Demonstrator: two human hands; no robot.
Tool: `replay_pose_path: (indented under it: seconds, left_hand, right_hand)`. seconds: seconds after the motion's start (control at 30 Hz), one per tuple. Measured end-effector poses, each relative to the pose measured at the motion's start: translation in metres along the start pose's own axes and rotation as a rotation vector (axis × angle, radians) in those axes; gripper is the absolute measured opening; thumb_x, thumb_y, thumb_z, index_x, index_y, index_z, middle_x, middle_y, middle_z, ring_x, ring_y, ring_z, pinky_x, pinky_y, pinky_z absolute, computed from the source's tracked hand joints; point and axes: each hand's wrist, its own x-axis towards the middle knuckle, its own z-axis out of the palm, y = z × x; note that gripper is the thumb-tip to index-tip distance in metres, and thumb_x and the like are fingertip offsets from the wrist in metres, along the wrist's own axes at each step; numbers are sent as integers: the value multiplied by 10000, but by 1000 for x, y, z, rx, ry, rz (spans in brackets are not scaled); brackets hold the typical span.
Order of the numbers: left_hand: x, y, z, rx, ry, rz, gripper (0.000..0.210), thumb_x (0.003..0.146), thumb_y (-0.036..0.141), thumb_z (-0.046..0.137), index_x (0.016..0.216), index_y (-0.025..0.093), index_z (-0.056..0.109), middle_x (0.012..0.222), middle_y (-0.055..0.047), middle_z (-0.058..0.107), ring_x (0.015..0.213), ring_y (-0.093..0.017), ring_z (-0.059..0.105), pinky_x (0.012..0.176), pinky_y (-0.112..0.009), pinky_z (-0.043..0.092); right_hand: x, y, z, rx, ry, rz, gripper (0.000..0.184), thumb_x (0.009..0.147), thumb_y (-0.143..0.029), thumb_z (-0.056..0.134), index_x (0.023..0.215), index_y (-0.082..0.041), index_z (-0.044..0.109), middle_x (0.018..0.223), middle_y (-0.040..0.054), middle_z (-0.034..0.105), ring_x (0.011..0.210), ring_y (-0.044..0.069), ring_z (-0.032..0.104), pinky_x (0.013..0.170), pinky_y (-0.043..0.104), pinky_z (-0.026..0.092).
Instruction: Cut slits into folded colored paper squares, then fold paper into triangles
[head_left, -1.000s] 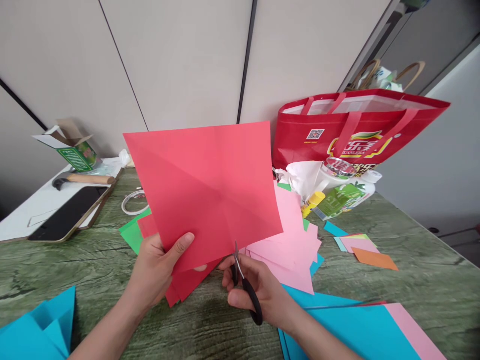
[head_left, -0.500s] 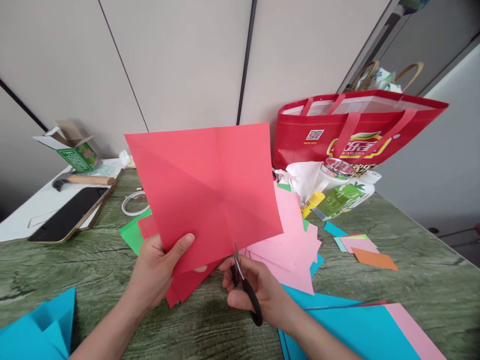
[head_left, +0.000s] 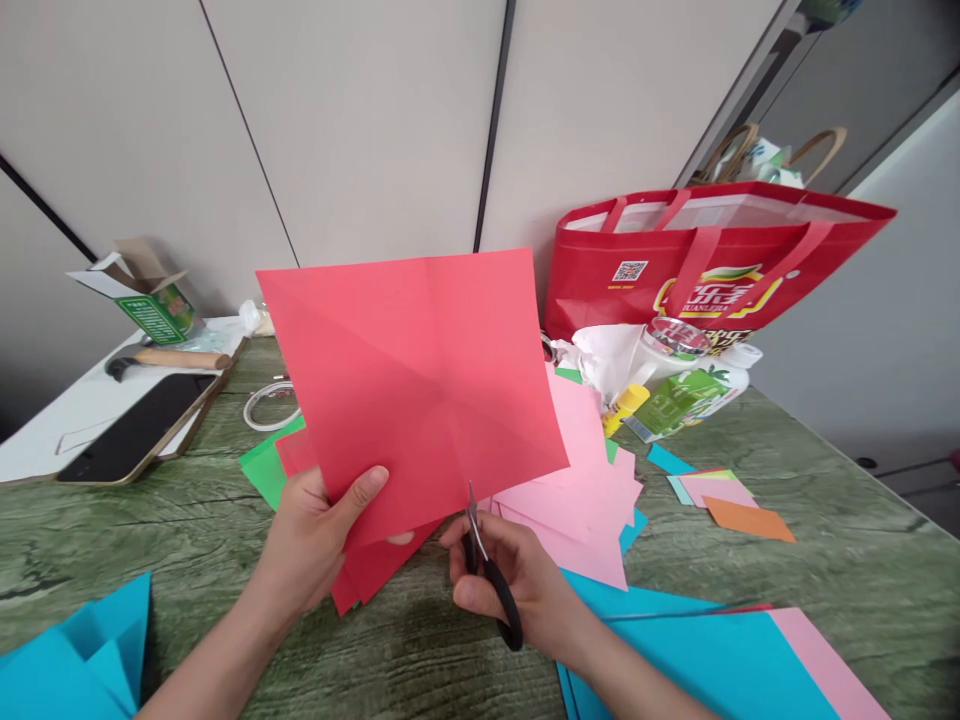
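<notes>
A square sheet of red paper (head_left: 420,370) with faint crease lines is held up, tilted, above the table. My left hand (head_left: 319,530) pinches its lower left part, thumb on the front and fingers behind. In my right hand (head_left: 517,575) is a pair of scissors (head_left: 493,580) with black handles. Their blades point up and meet the paper's lower edge near the middle crease. Behind and below the sheet lie more red papers (head_left: 382,575), a green paper (head_left: 262,468) and a pile of pink papers (head_left: 585,510).
Blue sheets (head_left: 697,660) lie at the front right, folded blue paper (head_left: 82,650) at the front left. Small coloured scraps (head_left: 720,490), a yellow glue stick (head_left: 625,408) and a red bag (head_left: 622,275) are on the right. A phone (head_left: 139,430) and a hammer (head_left: 169,360) lie left.
The red paper's top edge has tipped slightly, its upper corners a little lower and closer together. Both hands and the scissors stay nearly in place.
</notes>
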Motion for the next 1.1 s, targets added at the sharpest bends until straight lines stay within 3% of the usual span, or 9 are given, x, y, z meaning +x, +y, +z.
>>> replay_pose_path:
  seconds: [0.43, 0.77, 0.93, 1.1]
  left_hand:
    - [-1, 0, 1, -19, -29, -35, 259, 580, 323, 758, 788, 196, 668, 615, 18, 698, 458, -187, 621, 455, -296, 533]
    - [-2, 1, 2, -25, 7, -55, 259, 549, 334, 772, 735, 184, 671, 711, 3, 720, 505, -184, 645, 475, -283, 561]
    - [-3, -1, 1, 1, -30, -69, 242, 578, 337, 755, 743, 181, 671, 709, -9, 723, 478, -195, 646, 430, -298, 559]
    - [-3, -2, 1, 47, -89, -66, 204, 621, 351, 725, 702, 175, 662, 607, 0, 707, 423, -189, 631, 431, -304, 554]
  right_hand:
    - [0, 3, 3, 27, 33, -7, 349, 657, -407, 713, 857, -171, 553, 640, -29, 486, 559, 93, 407, 531, 230, 314]
    - [0, 5, 4, -4, 81, 24, 376, 629, -458, 716, 808, -174, 547, 580, -37, 502, 492, 84, 412, 475, 221, 308]
    - [0, 5, 4, 18, 66, -24, 423, 647, -422, 723, 932, -172, 535, 701, 3, 555, 623, 120, 488, 578, 244, 366]
    - [-1, 5, 3, -43, 86, -50, 382, 657, -413, 719, 897, -171, 545, 802, 36, 564, 737, 157, 515, 656, 266, 388]
